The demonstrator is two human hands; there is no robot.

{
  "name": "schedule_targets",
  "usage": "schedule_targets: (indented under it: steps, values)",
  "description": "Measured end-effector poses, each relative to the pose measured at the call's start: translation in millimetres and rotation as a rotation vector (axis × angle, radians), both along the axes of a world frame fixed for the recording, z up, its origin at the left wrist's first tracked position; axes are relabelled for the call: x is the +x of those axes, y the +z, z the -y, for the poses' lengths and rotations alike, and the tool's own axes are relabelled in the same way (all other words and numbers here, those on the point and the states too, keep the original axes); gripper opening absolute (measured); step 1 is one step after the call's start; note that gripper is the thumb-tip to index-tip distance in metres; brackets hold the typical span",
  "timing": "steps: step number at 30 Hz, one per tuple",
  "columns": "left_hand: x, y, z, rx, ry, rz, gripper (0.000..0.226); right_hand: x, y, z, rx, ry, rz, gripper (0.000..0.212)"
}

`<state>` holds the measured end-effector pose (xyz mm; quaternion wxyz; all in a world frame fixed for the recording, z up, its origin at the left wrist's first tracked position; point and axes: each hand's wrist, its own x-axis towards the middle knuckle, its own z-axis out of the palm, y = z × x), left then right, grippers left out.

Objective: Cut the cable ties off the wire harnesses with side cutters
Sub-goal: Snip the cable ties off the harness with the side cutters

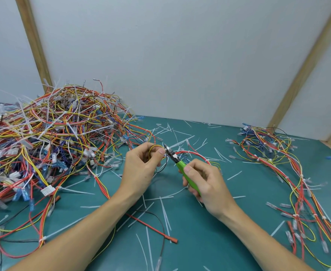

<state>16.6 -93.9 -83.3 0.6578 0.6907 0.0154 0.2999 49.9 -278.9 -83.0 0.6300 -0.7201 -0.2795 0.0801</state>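
The left hand (141,169) pinches a small loop of yellow and dark wires (154,151) between thumb and fingertips, holding it just above the green table (209,241) near the middle of the view. The right hand (205,184) is curled round the green handles of the side cutters (177,163), whose long axis runs from that hand up toward eleven o'clock, ending with the steel tip right beside the left thumb. The coming cut turns on this: the blades meet the pinched loop from its four o'clock side, roughly across the run of the wires. The cable tie (165,151) itself appears to sit at the tip, though it is too small to tell whether the blades already straddle it. The same harness trails off toward three o'clock as a red bundle (195,154). A big uncut pile (43,133) lies at nine o'clock, nearer the left hand; a thinner heap (277,159) lies at three o'clock.
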Motion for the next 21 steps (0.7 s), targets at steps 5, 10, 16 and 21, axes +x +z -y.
schedule_targets:
  steps: [5,10,16,21]
  values:
    - [0.0,0.0,0.0,0.002,-0.002,0.014,0.011,-0.3,1.1,-0.5,-0.007,-0.006,0.017,0.034]
    - [0.9,-0.7,0.0,0.000,0.003,0.011,0.013,-0.5,3.7,-1.1,-0.005,-0.016,0.030,0.034]
    - [2.1,-2.0,-1.1,0.004,0.008,-0.007,0.015,-7.7,3.3,-4.0,0.051,-0.029,0.078,0.027]
    - [0.4,2.1,-1.3,-0.053,-0.007,0.034,0.013,-6.1,5.0,-3.0,0.175,-0.203,0.056,0.046]
